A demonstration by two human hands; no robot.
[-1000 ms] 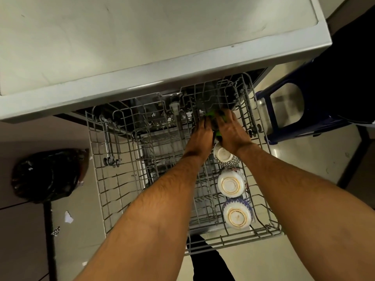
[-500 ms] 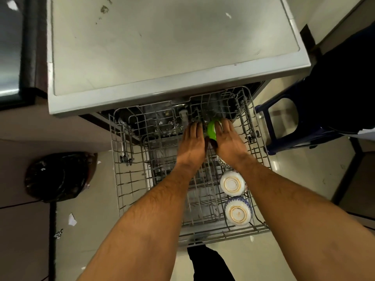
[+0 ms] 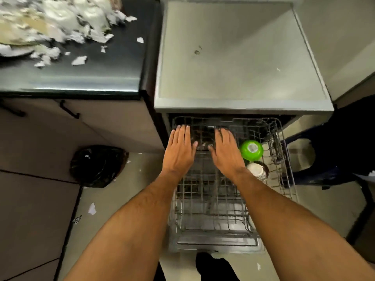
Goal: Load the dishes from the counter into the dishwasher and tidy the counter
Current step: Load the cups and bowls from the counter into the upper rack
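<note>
**Hands flat over the pulled-out rack**

Hands hover side by side above the wire rack [image 3: 211, 201] of the dishwasher [image 3: 241, 57], palms down. The left hand [image 3: 179, 150] has its fingers straight and close together, tips reaching toward the rack's far edge; it grasps nothing. The right hand [image 3: 225, 153] lies just beside it, fingers likewise stretched out and relaxed, thumb angled in toward the left one, and it too holds nothing. Whether either palm actually touches the wires I cannot tell from here.

The rack is drawn out over the lowered door. Along its right side sits a green cup [image 3: 252, 150], upside down with its pale base showing, just right of the right hand. Directly nearer the person, touching or almost touching it, is a white cup [image 3: 257, 169], also inverted and partly hidden by the right wrist.

To the left, the dark counter [image 3: 97, 67] carries a plate [image 3: 18, 47] at its far corner, blurred, under and among a scatter of torn white paper scraps [image 3: 79, 60]. The dishwasher's grey top stands beside the counter.

On the floor by the cabinet sits a bin with a black bag [image 3: 97, 165], a few paper bits lying near it. A dark blue stool [image 3: 324, 159] stands right of the rack.
</note>
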